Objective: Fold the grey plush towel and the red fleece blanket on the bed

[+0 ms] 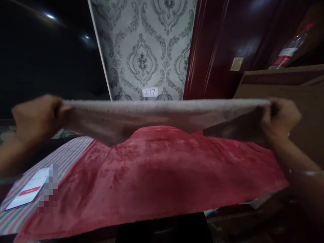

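Observation:
A pale grey, towel-like cloth (164,106) is stretched level between my two hands, its underside sagging in shadow. My left hand (40,114) is closed on its left end. At the opposite end, my right hand (282,119) pinches the right corner in the same way. Beneath the raised cloth, a red plush cloth (162,175) lies spread out with soft wrinkles. The held cloth covers part of its far edge, and I cannot tell whether the two touch. Both hands are slightly blurred.
A phone (29,187) with a lit screen lies on a striped cloth (60,153) at the left. Behind my right hand stands a cardboard box (301,87), with a plastic bottle (287,54) leaning above it. A patterned wall carries a paper label (150,91) reading 277.

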### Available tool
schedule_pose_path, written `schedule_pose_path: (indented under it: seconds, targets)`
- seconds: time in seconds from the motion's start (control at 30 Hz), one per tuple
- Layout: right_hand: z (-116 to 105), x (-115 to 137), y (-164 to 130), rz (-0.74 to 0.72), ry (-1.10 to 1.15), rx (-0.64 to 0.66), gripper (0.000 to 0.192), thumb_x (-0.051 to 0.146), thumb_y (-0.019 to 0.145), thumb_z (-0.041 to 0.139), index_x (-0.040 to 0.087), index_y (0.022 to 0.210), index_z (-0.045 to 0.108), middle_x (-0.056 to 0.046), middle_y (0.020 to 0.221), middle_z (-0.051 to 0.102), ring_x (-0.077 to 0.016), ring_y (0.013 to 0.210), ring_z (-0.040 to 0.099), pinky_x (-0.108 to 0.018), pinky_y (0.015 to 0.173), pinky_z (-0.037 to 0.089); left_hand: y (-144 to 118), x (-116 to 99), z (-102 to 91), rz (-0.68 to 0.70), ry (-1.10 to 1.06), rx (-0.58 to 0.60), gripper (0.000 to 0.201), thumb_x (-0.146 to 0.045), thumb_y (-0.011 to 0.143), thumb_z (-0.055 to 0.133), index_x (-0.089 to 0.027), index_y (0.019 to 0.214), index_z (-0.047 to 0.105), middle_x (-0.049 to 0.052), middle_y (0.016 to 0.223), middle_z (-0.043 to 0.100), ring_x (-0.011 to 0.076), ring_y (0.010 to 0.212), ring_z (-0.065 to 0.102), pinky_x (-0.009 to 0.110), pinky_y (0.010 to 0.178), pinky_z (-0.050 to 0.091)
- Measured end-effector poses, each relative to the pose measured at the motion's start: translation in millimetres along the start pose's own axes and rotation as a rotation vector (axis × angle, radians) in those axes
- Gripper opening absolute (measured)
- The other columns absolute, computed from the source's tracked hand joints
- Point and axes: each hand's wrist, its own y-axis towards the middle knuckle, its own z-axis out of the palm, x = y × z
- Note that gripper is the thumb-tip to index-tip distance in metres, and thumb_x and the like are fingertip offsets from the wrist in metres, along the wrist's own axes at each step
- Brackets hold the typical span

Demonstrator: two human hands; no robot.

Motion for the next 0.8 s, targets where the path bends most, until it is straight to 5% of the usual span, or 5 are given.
schedule_pose_path:
  seconds: [0.1,0.2,0.33,0.57,0.8]
  targets:
    - [-9,-15,-108,-0.14,0.038,0.194,0.03,0.038,0.092,0.045,0.018,0.088,0.067,-0.01,0.075,0.064,-0.0234,0.071,0.057,-0.033,0.064,0.043,-75,38,60.7,0.047,0.108,0.291,0.047,-0.057,0.082,0.033,-0.021,0.068,0.059,0.009,0.07,0.062,0.0272,0.075,0.064,0.041,0.073,0.053]
    - [-22,-18,-205,-0.141,0.205,0.521,0.029,0.034,0.093,0.039,0.025,0.089,0.066,-0.007,0.075,0.066,-0.0242,0.073,0.063,-0.035,0.067,0.049,-158,58,116.2,0.387,-0.138,0.386,0.038,-0.037,0.087,0.031,-0.026,0.074,0.065,0.006,0.073,0.07,0.021,0.068,0.065,0.032,0.069,0.054]
    - [-32,-19,-266,-0.073,0.238,0.646,0.03,0.036,0.092,0.042,0.023,0.103,0.067,-0.009,0.093,0.071,-0.0269,0.087,0.067,-0.039,0.077,0.053,-223,62,146.8,0.509,-0.201,0.286,0.034,-0.037,0.089,0.04,-0.025,0.084,0.071,0.008,0.085,0.076,0.0222,0.074,0.071,0.031,0.07,0.057]
    - [-35,-32,-260,0.099,0.146,0.731,0.035,0.035,0.079,0.044,0.023,0.104,0.066,-0.011,0.099,0.072,-0.0306,0.092,0.069,-0.044,0.08,0.055,-219,76,135.5,0.264,-0.349,0.222,0.026,-0.035,0.072,0.049,-0.032,0.084,0.072,0.004,0.089,0.078,0.0265,0.08,0.073,0.034,0.073,0.06]
    - [-42,-3,-165,0.441,0.117,0.462,0.032,0.04,0.08,0.041,0.024,0.094,0.065,-0.015,0.094,0.072,-0.0387,0.091,0.067,-0.051,0.077,0.052,-163,66,83.4,-0.207,-0.41,0.032,0.034,-0.048,0.068,0.05,-0.028,0.089,0.067,0.001,0.091,0.073,0.0248,0.082,0.069,0.035,0.076,0.058]
